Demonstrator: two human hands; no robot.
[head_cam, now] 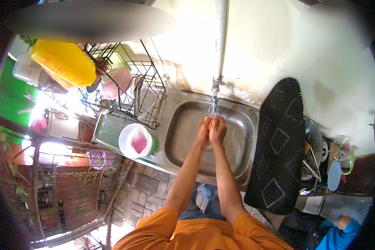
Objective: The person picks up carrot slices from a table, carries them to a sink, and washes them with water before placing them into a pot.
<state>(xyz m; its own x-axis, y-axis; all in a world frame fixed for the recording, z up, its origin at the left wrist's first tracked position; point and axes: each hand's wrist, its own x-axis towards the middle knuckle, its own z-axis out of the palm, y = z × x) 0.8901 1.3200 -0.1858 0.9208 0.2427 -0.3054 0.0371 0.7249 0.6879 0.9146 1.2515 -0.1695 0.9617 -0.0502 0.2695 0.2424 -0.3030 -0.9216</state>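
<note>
Water runs from the metal tap [215,99] onto an orange object [210,125], mostly hidden between my two hands; what it is I cannot tell. My left hand [203,131] closes on it from the left side and my right hand [217,129] from the right. Both hands are over the stainless steel sink [175,137], just below the tap. Left of the basin, a white plastic tub [125,142] holds pink material.
A black wire dish rack [156,122] holding a pink bowl [117,82] and utensils stands at left, near a yellow container [64,62]. A black rubber mat [278,147] borders the sink's right side. Another person's blue sleeve [337,236] shows at lower right.
</note>
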